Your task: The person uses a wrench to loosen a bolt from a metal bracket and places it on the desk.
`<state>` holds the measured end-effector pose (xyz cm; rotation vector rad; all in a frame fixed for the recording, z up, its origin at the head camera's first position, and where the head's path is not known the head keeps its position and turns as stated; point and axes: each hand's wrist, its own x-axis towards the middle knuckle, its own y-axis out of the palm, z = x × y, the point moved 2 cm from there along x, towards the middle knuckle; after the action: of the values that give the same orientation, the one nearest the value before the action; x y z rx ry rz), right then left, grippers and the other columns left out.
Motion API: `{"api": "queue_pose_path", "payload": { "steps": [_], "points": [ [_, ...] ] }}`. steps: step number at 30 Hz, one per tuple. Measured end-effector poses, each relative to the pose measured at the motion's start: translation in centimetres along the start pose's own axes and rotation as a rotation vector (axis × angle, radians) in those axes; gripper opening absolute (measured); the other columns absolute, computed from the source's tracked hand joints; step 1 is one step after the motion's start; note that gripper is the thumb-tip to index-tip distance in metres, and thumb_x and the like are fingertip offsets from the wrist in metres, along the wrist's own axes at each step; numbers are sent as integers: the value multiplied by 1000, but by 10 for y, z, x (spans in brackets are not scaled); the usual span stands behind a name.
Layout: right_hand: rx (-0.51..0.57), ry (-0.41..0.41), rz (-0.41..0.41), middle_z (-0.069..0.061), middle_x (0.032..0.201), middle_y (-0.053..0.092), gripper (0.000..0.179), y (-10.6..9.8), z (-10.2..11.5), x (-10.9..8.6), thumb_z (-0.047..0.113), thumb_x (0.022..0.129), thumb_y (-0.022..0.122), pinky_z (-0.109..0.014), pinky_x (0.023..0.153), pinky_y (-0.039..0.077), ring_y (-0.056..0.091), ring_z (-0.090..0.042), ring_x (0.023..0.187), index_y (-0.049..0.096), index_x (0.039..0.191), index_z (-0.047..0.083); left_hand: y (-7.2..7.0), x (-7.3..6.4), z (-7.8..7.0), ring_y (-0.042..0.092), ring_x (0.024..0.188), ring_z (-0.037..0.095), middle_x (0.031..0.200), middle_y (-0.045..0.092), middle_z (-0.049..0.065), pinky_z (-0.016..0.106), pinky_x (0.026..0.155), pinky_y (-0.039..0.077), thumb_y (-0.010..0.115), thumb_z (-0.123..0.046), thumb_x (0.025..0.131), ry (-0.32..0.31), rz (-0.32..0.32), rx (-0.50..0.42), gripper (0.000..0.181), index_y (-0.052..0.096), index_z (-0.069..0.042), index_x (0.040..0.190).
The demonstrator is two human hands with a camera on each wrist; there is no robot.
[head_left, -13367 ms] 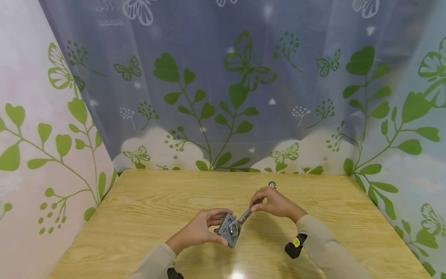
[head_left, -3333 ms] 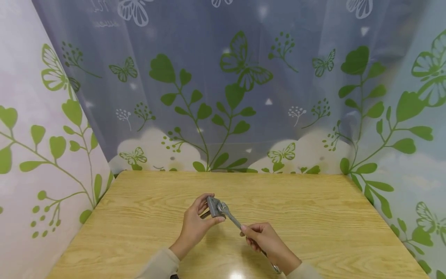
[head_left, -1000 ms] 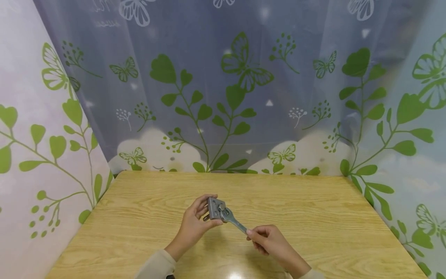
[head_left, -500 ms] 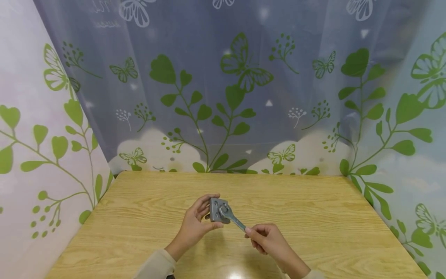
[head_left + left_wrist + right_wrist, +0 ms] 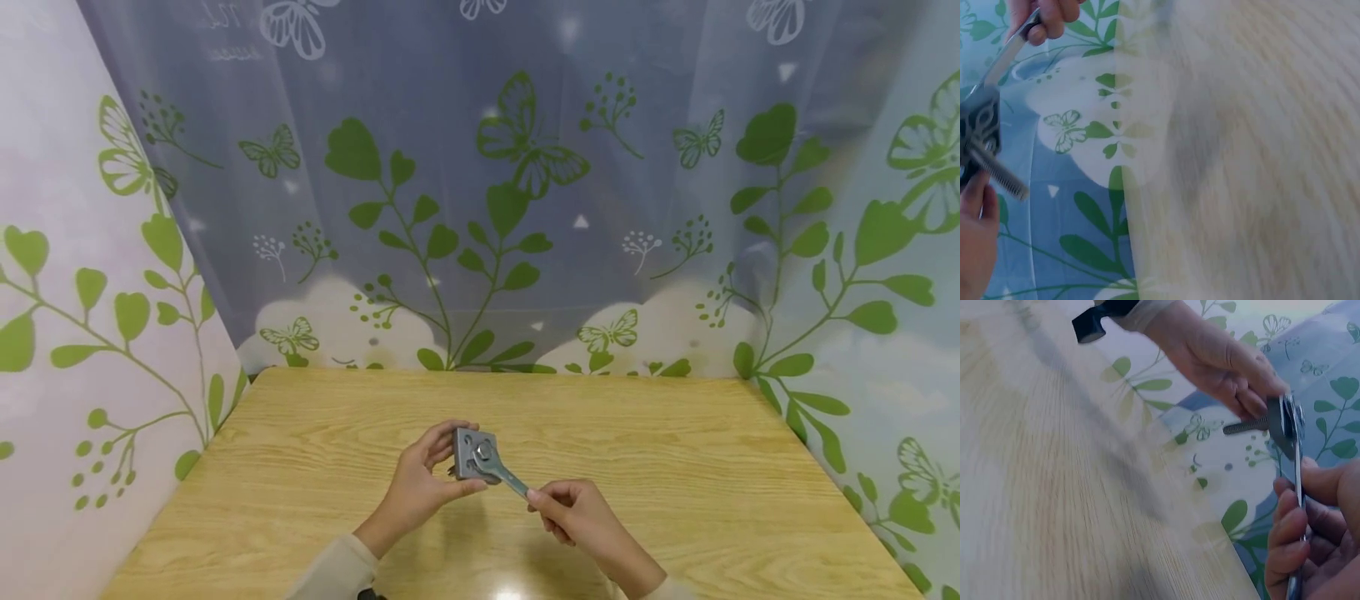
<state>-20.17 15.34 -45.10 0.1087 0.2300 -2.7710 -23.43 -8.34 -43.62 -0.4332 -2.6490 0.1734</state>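
In the head view, my left hand (image 5: 416,483) holds a square grey metal plate (image 5: 467,440) with holes by its edges, fingers at the top and thumb below. A bolt goes through its middle, its hex head (image 5: 483,451) facing up toward me. The threaded shank (image 5: 1244,427) sticks out of the plate's back. My right hand (image 5: 581,521) pinches the handle of a wrench (image 5: 512,481), whose jaw end sits around the bolt head. The wrench slants down to the right, its far end hidden by my hand. Plate and wrench are held above the table.
The light wooden table (image 5: 315,433) lies under both hands, with their shadows on it. A printed curtain (image 5: 420,333) with leaves and butterflies stands along its back and sides. A black wrist camera mount (image 5: 1094,322) is on the left wrist.
Over the last second the wrench's end has moved from beside the bolt head to around it, and the plate has shifted slightly right. Much earlier, the wrench pointed to the upper right.
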Motion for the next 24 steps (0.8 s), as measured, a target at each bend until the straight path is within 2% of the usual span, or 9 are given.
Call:
{"api": "queue_pose_path", "payload": {
  "steps": [5,11,14,16,19,21,24],
  "points": [
    [-83,-60,121,1,62,51,37,-19,-5,10,22,96,60,-16,42,33,38,-5,47,63,96,-15,-6,3,-1,56,122,20,136,55,13,31,102,47,82,-12,73,-87,185,-73,71,49,-4,135],
    [-266,-170,190,-6,71,61,23,-40,-4,30,19,94,62,-21,50,41,46,-7,57,70,94,-2,-5,1,0,55,123,19,137,52,19,35,104,46,78,-12,80,-106,425,-167,66,46,-5,138],
    [-365,-227,209,-11,81,67,18,-47,1,40,19,92,64,-23,54,48,54,-8,62,72,93,3,-2,-1,1,54,125,19,139,50,21,38,106,44,76,-16,81,-125,522,-188,66,45,-4,138],
    [-436,-272,221,-9,86,69,16,-50,7,45,20,91,66,-25,60,53,59,-7,69,73,92,6,0,-2,2,54,124,18,139,50,20,39,106,45,76,-17,82,-155,560,-196,65,45,-5,138],
    [-542,-347,233,1,87,70,14,-52,17,51,24,89,68,-26,68,53,58,-5,76,74,88,11,2,-2,2,55,123,17,138,52,17,39,105,46,76,-18,82,-190,592,-193,65,46,-6,137],
    [-604,-411,240,5,85,70,13,-53,24,54,26,88,69,-27,70,51,56,-5,78,74,86,14,4,-2,2,54,123,17,138,52,15,37,104,46,76,-18,82,-200,614,-192,65,46,-6,138],
    [-641,-462,255,8,83,70,12,-53,29,57,28,86,70,-28,70,49,54,-6,77,74,84,17,5,-2,1,54,124,17,139,51,15,35,104,47,76,-18,82,-196,636,-195,66,45,-6,138]
  ]
}}
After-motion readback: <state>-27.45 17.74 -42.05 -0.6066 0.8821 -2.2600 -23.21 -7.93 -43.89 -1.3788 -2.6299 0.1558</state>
